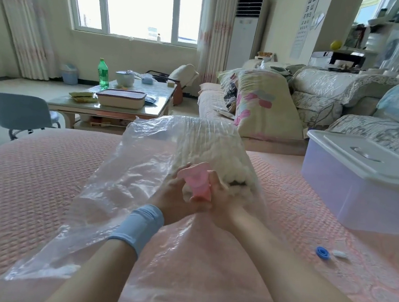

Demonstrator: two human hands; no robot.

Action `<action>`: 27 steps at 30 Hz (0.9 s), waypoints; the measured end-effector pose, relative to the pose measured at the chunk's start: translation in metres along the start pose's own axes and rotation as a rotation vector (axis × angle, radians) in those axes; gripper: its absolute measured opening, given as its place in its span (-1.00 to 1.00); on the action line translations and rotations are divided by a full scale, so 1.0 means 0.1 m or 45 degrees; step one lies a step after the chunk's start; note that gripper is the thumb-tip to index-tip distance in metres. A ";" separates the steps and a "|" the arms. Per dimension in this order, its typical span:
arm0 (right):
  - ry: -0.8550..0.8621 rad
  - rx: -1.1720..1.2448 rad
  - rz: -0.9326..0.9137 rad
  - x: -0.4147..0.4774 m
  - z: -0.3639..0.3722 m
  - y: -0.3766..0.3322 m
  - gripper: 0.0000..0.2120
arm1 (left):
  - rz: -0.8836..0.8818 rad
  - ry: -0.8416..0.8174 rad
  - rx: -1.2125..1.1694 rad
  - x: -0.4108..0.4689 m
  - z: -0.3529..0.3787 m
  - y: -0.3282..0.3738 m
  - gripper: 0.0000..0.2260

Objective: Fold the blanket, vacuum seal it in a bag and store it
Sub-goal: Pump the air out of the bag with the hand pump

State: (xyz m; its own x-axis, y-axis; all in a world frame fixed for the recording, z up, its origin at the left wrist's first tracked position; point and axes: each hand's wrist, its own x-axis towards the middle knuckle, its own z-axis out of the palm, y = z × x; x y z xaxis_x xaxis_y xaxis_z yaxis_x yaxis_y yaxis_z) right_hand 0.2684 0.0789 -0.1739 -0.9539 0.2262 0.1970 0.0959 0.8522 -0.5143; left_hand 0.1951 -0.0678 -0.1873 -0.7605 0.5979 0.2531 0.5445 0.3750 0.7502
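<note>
A clear plastic vacuum bag [126, 182] lies on the pink bed cover, with a folded white fluffy blanket [208, 147] inside its far part. Over the bag's middle, both hands hold a small pink hand pump [198, 184]. My left hand [174, 197], with a blue wristband, grips the pump from the left. My right hand [223, 197] grips it from the right. The pump's foot is hidden between the hands. A blue valve cap [322, 252] and a small white clip [339, 254] lie on the cover to the right.
A translucent storage box with a white lid [362, 182] stands on the bed at the right. Beyond the bed are a sofa with pillows [265, 103], a glass coffee table [115, 102] with a bottle and containers, and a grey chair [18, 112].
</note>
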 end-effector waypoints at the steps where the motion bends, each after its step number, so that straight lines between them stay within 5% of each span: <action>1: 0.000 0.027 -0.016 -0.01 -0.01 0.02 -0.57 | 0.051 0.066 -0.269 -0.02 0.03 0.08 -0.38; 4: 0.011 0.250 -0.002 -0.06 0.01 0.14 -0.43 | -0.005 0.260 -0.567 -0.07 0.09 0.28 -0.62; 8: -0.046 -0.198 0.232 -0.22 -0.06 0.45 -0.19 | -0.022 0.382 -0.455 -0.07 0.16 0.34 -0.59; 11: -0.355 -0.390 0.478 -0.37 -0.07 0.72 -0.01 | -0.053 0.357 -0.349 -0.09 0.20 0.41 -0.56; 16: -0.514 -0.459 0.427 -0.47 -0.12 0.75 0.06 | 0.004 0.126 -0.195 -0.07 0.14 0.73 -0.58; 20: 0.051 -0.087 0.281 -0.37 -0.45 0.46 -0.30 | 0.027 0.065 0.068 0.05 0.04 0.88 -0.62; 23: 0.523 0.372 0.004 -0.35 -0.63 0.29 -0.29 | 0.021 0.111 0.150 0.14 0.01 0.91 -0.54; 27: 0.639 0.337 -0.444 -0.47 -0.72 0.11 -0.33 | 0.004 0.127 -0.049 0.15 0.13 0.92 -0.59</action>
State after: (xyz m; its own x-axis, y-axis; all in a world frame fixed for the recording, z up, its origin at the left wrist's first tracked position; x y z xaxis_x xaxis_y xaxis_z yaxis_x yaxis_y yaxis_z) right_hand 0.3353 0.1118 -0.1287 -0.6620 0.2049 0.7209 -0.3286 0.7852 -0.5249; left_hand 0.2381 -0.0149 -0.1220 -0.7912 0.5247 0.3141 0.5346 0.3442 0.7718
